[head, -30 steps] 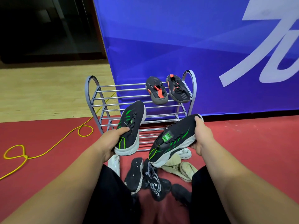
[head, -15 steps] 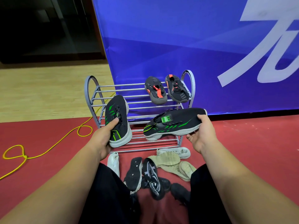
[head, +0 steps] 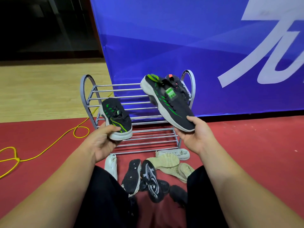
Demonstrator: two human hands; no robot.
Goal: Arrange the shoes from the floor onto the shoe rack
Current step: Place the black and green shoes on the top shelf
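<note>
The left hand [head: 102, 142] grips the heel end of a black sneaker with green stripes [head: 116, 118], thumb over the upper and fingers [head: 115, 143] curled under the white sole; this shoe is held in the air in front of the left side of the metal shoe rack [head: 88, 102], toe pointing away and up; the right hand [head: 195, 135] is closed on the heel end of the matching black-and-green sneaker [head: 169, 102], thumb on top, the rest of the fingers beneath the sole; that shoe is raised higher, tilted with its toe up toward the top shelf on the right side, and it covers most of a dark shoe with an orange-red tab [head: 178, 81] that sits on the top shelf by the right end loop; the rack stands on the red floor [head: 246, 145] against a blue banner [head: 164, 38]; below the rack, between the person's knees, lie more shoes: a white sneaker [head: 111, 163] on the left, a black shoe sole-up [head: 133, 175], a black shoe with white lettering [head: 151, 181], a beige shoe sole-up [head: 166, 161] touching a second beige shoe [head: 182, 171], and a white shoe [head: 174, 153] just beside the rack's front foot; a yellow cord [head: 49, 148] loops over the floor to the left.
</note>
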